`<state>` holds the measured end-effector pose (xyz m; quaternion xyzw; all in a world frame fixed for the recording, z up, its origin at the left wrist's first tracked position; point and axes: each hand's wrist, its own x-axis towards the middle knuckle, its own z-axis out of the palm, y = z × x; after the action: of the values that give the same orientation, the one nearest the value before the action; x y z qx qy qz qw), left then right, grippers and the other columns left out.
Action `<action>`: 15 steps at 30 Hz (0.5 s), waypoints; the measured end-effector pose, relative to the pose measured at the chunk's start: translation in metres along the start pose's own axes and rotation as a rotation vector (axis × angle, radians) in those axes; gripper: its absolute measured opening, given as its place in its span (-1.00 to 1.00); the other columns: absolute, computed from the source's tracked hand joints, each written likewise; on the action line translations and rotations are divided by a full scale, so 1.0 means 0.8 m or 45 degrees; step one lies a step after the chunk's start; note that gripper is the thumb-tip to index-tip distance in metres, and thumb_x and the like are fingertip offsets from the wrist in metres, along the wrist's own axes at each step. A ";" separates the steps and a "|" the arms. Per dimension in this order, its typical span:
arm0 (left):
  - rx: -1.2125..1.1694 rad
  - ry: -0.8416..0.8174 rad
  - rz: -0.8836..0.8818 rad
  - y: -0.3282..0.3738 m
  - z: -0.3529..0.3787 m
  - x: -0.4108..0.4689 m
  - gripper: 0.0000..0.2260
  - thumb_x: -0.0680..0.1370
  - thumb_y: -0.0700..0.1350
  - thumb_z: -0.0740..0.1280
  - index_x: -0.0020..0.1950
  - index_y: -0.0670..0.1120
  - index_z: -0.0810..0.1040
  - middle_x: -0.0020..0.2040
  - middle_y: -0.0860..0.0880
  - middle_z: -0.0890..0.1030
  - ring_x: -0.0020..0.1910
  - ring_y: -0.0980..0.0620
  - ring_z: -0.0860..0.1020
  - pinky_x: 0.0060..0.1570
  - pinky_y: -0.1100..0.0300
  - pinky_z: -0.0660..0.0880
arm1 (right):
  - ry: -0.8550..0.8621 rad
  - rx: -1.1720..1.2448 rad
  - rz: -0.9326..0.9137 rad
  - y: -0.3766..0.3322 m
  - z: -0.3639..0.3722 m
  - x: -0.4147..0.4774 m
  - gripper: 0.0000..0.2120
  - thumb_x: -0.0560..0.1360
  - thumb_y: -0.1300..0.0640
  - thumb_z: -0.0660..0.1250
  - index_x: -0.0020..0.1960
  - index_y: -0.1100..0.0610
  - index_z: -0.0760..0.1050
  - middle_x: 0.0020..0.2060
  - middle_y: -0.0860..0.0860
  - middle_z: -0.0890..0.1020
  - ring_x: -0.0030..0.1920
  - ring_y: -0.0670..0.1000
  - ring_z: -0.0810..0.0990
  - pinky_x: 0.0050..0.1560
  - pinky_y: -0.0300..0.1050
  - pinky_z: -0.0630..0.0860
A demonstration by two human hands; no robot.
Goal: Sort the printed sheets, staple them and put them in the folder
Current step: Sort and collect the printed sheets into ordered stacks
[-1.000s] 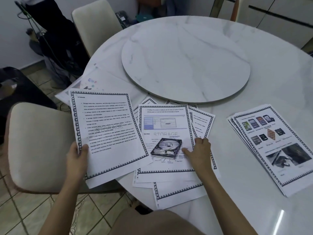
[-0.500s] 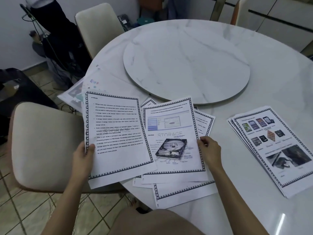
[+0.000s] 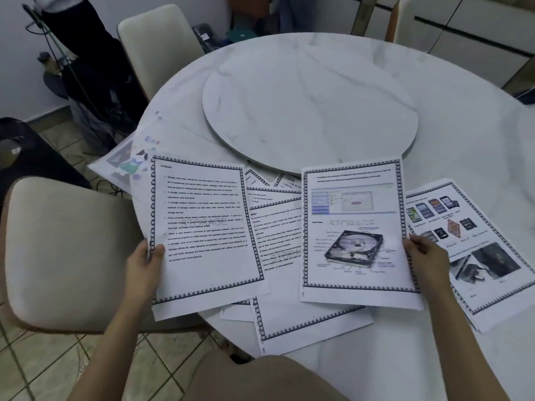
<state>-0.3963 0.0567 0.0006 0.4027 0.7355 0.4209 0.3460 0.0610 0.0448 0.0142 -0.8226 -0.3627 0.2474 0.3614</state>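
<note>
Left grip [image 3: 144,264] pinches a text sheet [image 3: 202,227]; right grip [image 3: 425,256] pinches the disk sheet [image 3: 350,227]. More sheets [image 3: 278,241] lie on the surface [image 3: 463,140].

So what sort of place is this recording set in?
Most likely a home dining area: a round marble table with a lazy Susan, padded chairs around it, and tiled floor.
</note>
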 end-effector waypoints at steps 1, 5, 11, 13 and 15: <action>0.003 0.000 -0.005 0.000 0.001 0.000 -0.77 0.58 -0.26 0.19 0.21 -0.27 0.47 0.11 -0.21 0.55 0.05 -0.05 0.46 0.05 0.10 0.36 | 0.012 0.021 0.020 0.005 -0.006 0.001 -0.69 0.53 0.19 0.27 0.22 0.32 0.47 0.17 0.28 0.56 0.17 0.23 0.52 0.25 0.07 0.41; 0.002 -0.018 -0.024 0.001 0.006 -0.002 -0.75 0.59 -0.25 0.18 0.24 -0.26 0.46 0.17 -0.21 0.54 0.08 -0.06 0.47 0.08 0.11 0.36 | 0.043 0.120 0.086 0.014 -0.016 0.001 -0.68 0.52 0.20 0.28 0.21 0.34 0.47 0.17 0.26 0.55 0.10 0.13 0.52 0.16 -0.06 0.39; -0.054 -0.097 -0.092 -0.003 0.019 -0.009 -0.77 0.60 -0.25 0.16 0.21 -0.24 0.47 0.15 -0.20 0.55 0.09 -0.10 0.50 0.11 0.06 0.40 | -0.041 0.204 0.083 -0.003 0.011 -0.010 -0.70 0.52 0.21 0.28 0.20 0.34 0.48 0.06 0.23 0.58 -0.01 0.07 0.51 0.05 -0.10 0.39; -0.049 -0.152 -0.107 -0.005 0.026 -0.013 -0.79 0.60 -0.25 0.16 0.19 -0.22 0.48 0.12 -0.18 0.56 0.11 -0.15 0.52 0.13 0.01 0.42 | -0.109 0.243 0.056 -0.016 0.030 -0.019 -0.76 0.51 0.24 0.28 0.14 0.32 0.51 -0.05 0.16 0.59 -0.16 0.03 0.54 -0.09 -0.17 0.42; -0.042 -0.197 -0.114 -0.006 0.033 -0.019 -0.79 0.60 -0.23 0.15 0.18 -0.22 0.48 0.11 -0.17 0.57 0.13 -0.18 0.53 0.15 -0.03 0.45 | -0.182 0.237 0.020 -0.027 0.053 -0.029 -0.82 0.50 0.24 0.29 0.08 0.26 0.54 -0.10 0.12 0.60 -0.22 -0.07 0.55 -0.19 -0.22 0.46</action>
<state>-0.3689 0.0508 -0.0114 0.3950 0.7167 0.3847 0.4270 0.0094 0.0548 0.0078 -0.7686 -0.3565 0.3410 0.4073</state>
